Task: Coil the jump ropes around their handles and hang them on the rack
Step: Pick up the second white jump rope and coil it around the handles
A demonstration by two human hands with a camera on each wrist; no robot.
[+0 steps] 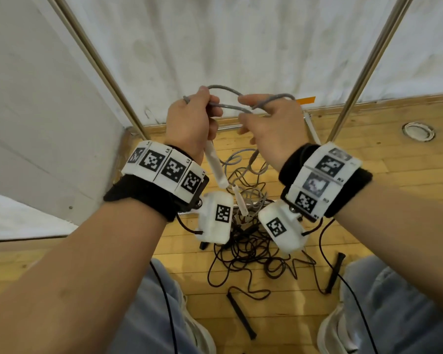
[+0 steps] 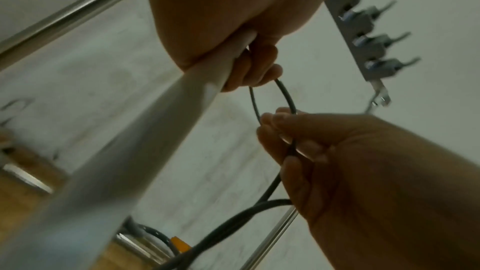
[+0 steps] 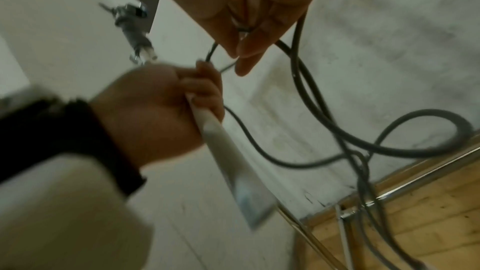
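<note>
My left hand (image 1: 192, 118) grips a white jump-rope handle (image 1: 215, 166) that points down toward the floor. The grey rope (image 1: 229, 106) loops out of the top of that fist and across to my right hand (image 1: 269, 118), which pinches the cord between curled fingers. In the left wrist view the white handle (image 2: 145, 137) runs through the fist and the right hand's fingers (image 2: 285, 130) hold a small loop of rope (image 2: 284, 98). More grey rope (image 3: 337, 130) hangs down in slack loops. A metal hook rack (image 2: 363, 40) is fixed on the wall.
A tangled black jump rope (image 1: 251, 254) with black handles (image 1: 241, 315) lies on the wooden floor between my feet. Grey cord and another white handle (image 1: 241, 200) lie below my hands. Two chrome poles (image 1: 100, 62) rise at either side; white walls close in behind and left.
</note>
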